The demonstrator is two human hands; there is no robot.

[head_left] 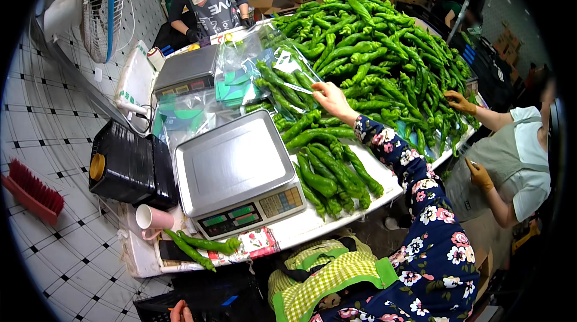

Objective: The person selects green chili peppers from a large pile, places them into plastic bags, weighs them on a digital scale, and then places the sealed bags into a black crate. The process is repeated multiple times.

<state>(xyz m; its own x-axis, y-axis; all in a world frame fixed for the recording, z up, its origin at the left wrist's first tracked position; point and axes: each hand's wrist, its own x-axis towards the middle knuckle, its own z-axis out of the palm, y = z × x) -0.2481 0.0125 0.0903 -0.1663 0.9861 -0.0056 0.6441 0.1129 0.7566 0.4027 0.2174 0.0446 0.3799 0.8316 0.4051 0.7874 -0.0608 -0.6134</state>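
My right hand [334, 102] reaches across the table and pinches the edge of a clear plastic bag of long green peppers [288, 83]. Of my left hand [181, 312], only some fingers show at the bottom edge of the picture, above a black plastic crate [203, 297]. Directly before me stands a digital scale [236, 162] with a bare steel pan. Loose green peppers [333, 173] lie to its right, beneath my right forearm. Two more peppers [203, 245] rest at the table's front edge.
A large heap of green peppers [374, 47] covers the far right. Flat printed bags [239, 80] lie by a second scale [187, 69]. A pink mug [153, 218] and black jerrycan [130, 164] are at left. Co-workers stand behind the table [212, 2] and at right [500, 155].
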